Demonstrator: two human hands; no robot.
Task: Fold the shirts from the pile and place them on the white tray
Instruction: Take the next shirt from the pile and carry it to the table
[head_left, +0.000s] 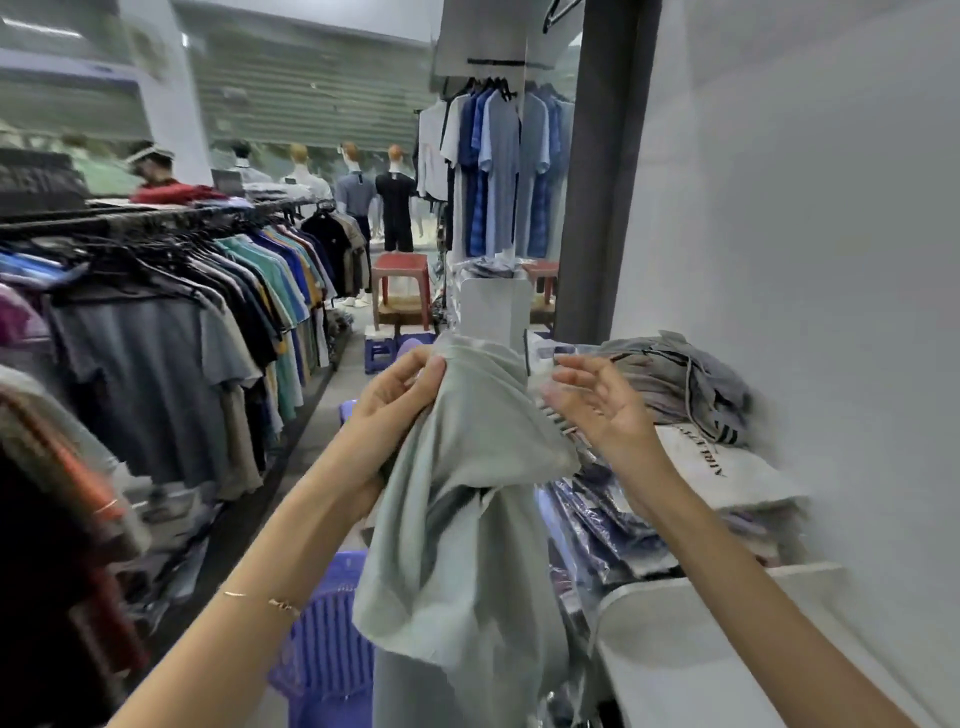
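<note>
A pale grey-green shirt (457, 519) hangs bunched in the air in front of me. My left hand (395, 410) grips its upper edge, fingers curled round the cloth. To the right of the shirt's top my right hand (602, 400) hovers with fingers spread and relaxed, holding nothing. A pile of grey shirts (675, 379) lies on the shelf at the right, just beyond my right hand. A white tray (675, 623) sits at the lower right by the wall, with my right forearm above it.
A long rack of hanging shirts (208, 291) lines the left side. A purple plastic basket (327, 639) stands below the shirt. Packaged clothes (602, 519) and a white bag (722, 467) lie on the right shelf. A red stool (401, 283), mannequins and a person are farther back.
</note>
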